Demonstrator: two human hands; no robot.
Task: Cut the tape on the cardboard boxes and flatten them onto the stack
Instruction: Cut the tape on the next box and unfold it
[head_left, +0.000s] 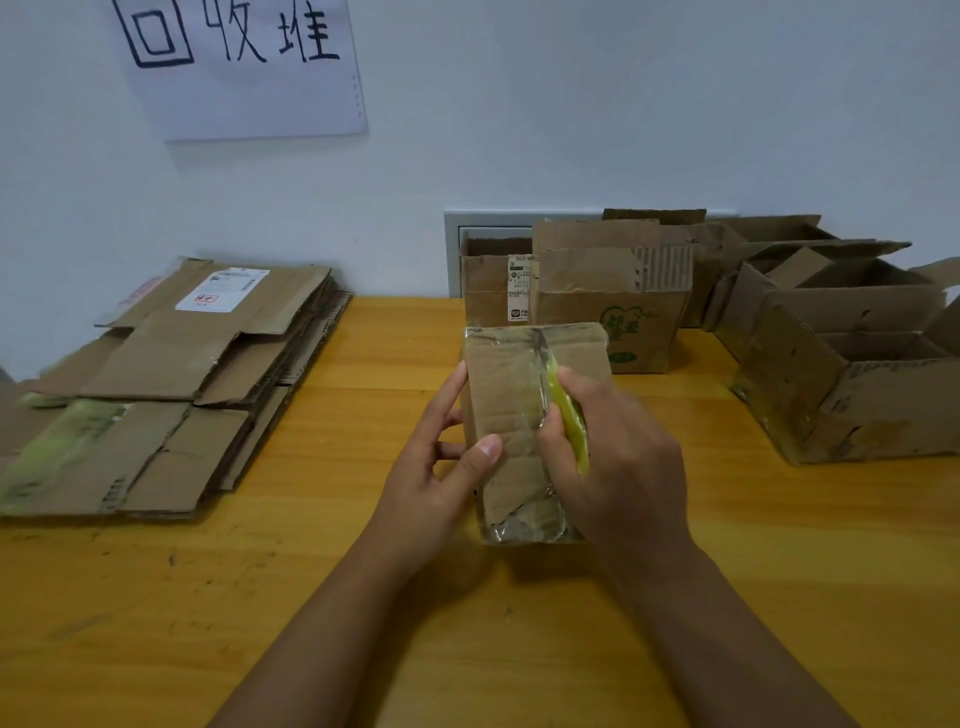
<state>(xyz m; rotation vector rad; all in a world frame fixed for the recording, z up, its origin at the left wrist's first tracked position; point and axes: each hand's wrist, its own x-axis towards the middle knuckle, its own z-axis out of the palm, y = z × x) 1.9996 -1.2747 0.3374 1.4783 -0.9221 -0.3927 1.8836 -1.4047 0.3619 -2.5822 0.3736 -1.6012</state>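
head view, looking down on a wooden table (363, 597). a small taped cardboard box (511, 415) stands near the middle of the table, its top face covered with clear tape running along the centre seam. the person's left hand (441, 467) grips the box from its left side, thumb curled onto the top face and fingers wrapped against the side wall. the right hand (618, 457) is closed round a yellow cutter (569, 421), the tool lying along the centre seam with its front end on the tape; the blade itself cannot be made out. both forearms reach in from the bottom edge.

to the left, against the wall, a stack of flattened cartons (171, 384) lies on the table, the top sheet bearing a white shipping label (223, 289). behind the held box stand two open boxes (582, 301), one with a green printed logo. further right, larger open boxes (841, 364) sit with their flaps up, well apart from the hands. a white paper sign (239, 67) with handwritten characters hangs on the wall above the stack.
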